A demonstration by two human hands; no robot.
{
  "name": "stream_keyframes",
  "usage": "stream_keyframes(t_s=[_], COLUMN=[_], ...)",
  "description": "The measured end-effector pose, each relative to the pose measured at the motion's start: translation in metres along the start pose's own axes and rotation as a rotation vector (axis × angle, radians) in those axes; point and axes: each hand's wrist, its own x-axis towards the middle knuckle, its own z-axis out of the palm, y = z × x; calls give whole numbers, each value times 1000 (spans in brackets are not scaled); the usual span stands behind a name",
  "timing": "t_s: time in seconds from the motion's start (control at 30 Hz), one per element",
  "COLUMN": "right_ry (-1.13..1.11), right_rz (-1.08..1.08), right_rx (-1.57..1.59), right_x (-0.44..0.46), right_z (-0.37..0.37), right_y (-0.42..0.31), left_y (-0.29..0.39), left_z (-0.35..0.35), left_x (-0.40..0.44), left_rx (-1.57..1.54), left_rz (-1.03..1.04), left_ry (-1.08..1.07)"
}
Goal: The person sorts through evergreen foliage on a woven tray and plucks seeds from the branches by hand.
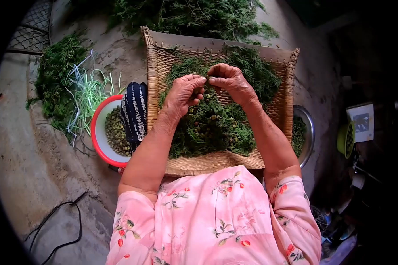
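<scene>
A woven wicker tray (152, 66) lies before me, heaped with feathery green sprigs (247, 132) that carry small round seed cones (203, 125). Over its middle, both my hands meet fingertip to fingertip. My left hand (184, 92) is closed in a pinch, thumb against forefinger. My right hand (233, 82) also pinches, just beside the left fingertips. A thin sprig with small cones appears to hang between them, mostly hidden by the fingers.
At left stands a red-rimmed basin (95, 128) of round cones, partly covered by dark patterned cloth (135, 110). A metal bowl (311, 132) sits right of the tray. Cut branches (185, 15) lie beyond it. Pale plastic strings (90, 97) and a black cable (79, 221) are on the floor.
</scene>
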Motion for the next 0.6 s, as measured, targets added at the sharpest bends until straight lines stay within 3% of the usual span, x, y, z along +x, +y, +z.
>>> stream_keyframes(t_s=[0.47,0.57,0.6], right_ry=[26,122,172], right_rz=[-9,70,63], right_rx=[-65,21,227], right_x=[-5,-5,-4], right_z=[-1,-6,-11], right_y=[3,1,6], left_y=[-8,-8,-10], left_z=[8,8,7], left_x=[5,6,8], left_rx=[-83,-107,-105], left_rz=[41,54,54], left_ry=[42,86,86])
